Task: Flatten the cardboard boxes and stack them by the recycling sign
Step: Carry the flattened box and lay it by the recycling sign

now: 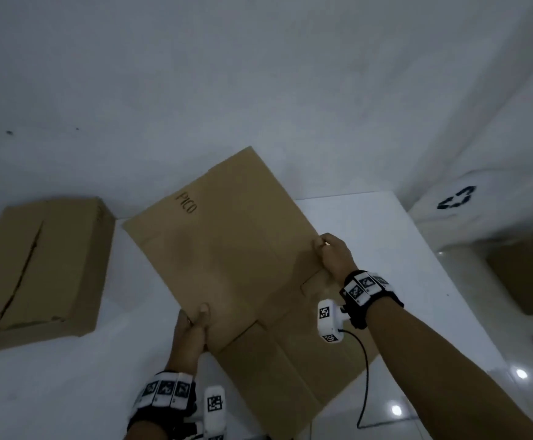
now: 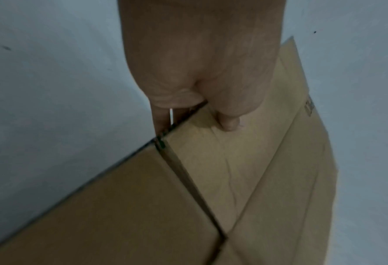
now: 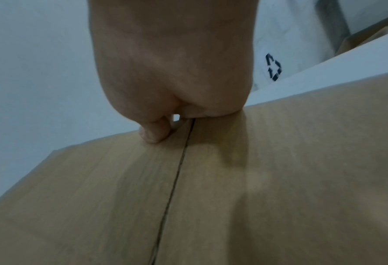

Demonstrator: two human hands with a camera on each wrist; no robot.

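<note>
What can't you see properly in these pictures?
- Fingers of the left hand: hidden under the flattened box, head view.
- Fingers of the right hand: curled under the cardboard edge, head view.
- Box on the floor: cut off by the right edge, dim.
- Recycling sign: blurry.

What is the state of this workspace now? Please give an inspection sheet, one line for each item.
Surface: white table, bare at its right edge.
Job's things: flattened brown cardboard box marked PICO, held up off the table; unflattened brown cardboard box on the table's left; black recycling sign on the white wall at right.
Clutter: nothing seen.
Grippers: left hand grips the flattened box's near-left edge; right hand grips its right edge.
Cables: black cable hangs from the right wrist camera.
Surroundings: another brown box on the glossy floor below the sign.
</note>
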